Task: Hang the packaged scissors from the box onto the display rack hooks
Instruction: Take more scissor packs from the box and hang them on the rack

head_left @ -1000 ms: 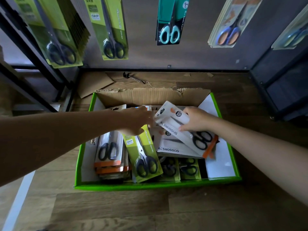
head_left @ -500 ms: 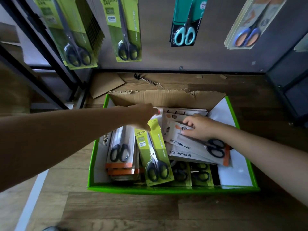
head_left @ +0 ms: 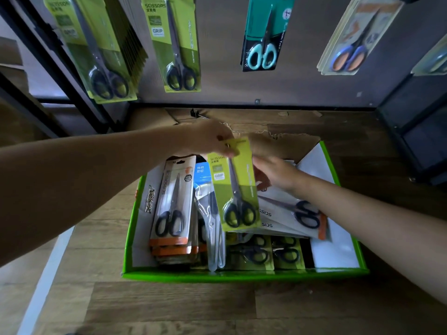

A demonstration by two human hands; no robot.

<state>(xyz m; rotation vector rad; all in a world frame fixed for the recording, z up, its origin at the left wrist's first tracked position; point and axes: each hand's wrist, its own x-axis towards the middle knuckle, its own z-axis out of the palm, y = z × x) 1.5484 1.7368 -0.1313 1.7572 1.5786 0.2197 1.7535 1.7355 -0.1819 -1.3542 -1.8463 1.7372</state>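
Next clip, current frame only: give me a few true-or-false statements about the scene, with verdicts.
1. The left hand pinches the top of a green scissors pack. True.
2. That pack hangs on a rack hook. False: it is held over the box.
3. The box has a blue rim. False: the rim is green.
4. A teal-handled scissors pack hangs on the rack. True.
5. The right hand holds up a white pack. False: it reaches in over the white packs, lifting none.

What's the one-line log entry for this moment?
phase: picking | left hand: pinches green scissors pack by top, held above green box | right hand: fingers extended over white scissors packs | hung: not yet
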